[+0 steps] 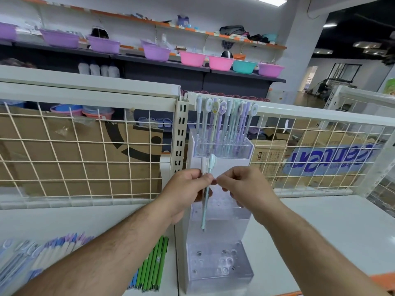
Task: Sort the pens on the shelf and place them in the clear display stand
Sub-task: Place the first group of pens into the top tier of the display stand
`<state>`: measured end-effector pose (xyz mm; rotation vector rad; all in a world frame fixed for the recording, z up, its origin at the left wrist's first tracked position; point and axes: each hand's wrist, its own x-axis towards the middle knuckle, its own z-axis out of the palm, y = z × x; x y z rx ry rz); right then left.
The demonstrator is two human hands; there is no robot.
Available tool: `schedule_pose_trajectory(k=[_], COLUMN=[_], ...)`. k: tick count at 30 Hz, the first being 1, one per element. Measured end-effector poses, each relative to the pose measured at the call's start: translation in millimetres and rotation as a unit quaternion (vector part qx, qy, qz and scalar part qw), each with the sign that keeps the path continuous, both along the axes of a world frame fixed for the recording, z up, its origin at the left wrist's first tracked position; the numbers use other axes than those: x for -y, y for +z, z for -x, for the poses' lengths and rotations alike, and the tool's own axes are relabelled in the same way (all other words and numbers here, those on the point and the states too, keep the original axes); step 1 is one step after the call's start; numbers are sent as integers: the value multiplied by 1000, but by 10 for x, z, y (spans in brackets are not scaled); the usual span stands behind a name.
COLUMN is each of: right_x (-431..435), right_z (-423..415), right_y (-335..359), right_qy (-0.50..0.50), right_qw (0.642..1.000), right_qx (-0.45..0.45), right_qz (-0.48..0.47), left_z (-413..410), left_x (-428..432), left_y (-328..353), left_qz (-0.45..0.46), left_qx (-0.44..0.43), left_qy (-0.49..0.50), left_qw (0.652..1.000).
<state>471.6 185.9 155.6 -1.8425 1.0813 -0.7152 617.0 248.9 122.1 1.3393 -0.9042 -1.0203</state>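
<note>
Near left, on the white shelf, I note a fan of pastel pens lying flat. Just right of them lies a row of green pens. Behind these stands a wire grid with cardboard behind it.

At centre, the left hand has its fingers curled round two pens, one white and one mint. They are held upright with caps up, in front of the stand's middle tier. Their tips hang above the lowest tier, apart from it.

The clear stand rises in steps, its near block drilled with holes. Its far top tier holds a packed row of upright pens, which lean on the rail behind.

The right hand has curled fingers. Its thumb and forefinger pinch at the two pens just beside the left thumb, though I cannot tell which pen they hold.

On the far wall shelves sit coloured basins.
</note>
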Motion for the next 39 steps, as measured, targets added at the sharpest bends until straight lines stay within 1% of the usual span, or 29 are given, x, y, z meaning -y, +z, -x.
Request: schedule_pose_trajectory(k=[3, 6, 10, 15, 18, 20, 22, 25, 31, 34, 37, 39], right_x=[-31, -63, -106, -138, -93, -44, 11, 90, 252, 306, 334, 347], right_z=[-61, -105, -127, -199, -239, -269, -327, -468, -696, -743, -779, -795], right_y=[-24, -10, 57, 142, 318, 513, 698, 842, 836, 786, 720, 679], right_qy=[3, 31, 48, 36, 12, -12, -35, -58, -93, -92, -72, -61], right_qw=[1000, 999, 997, 998, 996, 989, 979, 964, 955, 959, 963, 964], right_qx=[4, 19, 62, 47, 81, 133, 172, 192, 154, 103, 33, 2], right_qz=[2, -11, -19, 16, 34, 60, 107, 173, 236, 249, 256, 258], left_z=[-12, 4, -20, -71, -103, -131, -153, -163, -151, -133, -127, -132], left_x=[-8, -35, -82, -138, -157, -176, -187, -187, -196, -190, -183, -180], left_y=[38, 66, 88, 124, 77, 31, 0, 1, 29, 19, 11, 11], left_qz=[-3, 3, 6, 16, 14, 6, -3, -8, -9, -12, -16, -17], left_qx=[-24, -39, -28, -8, -28, -28, -18, -13, 11, 29, 43, 43], left_qy=[-12, -16, -27, -21, -16, -21, -29, -40, -61, -61, -63, -63], left_qw=[1000, 999, 999, 1000, 999, 999, 999, 999, 998, 998, 997, 997])
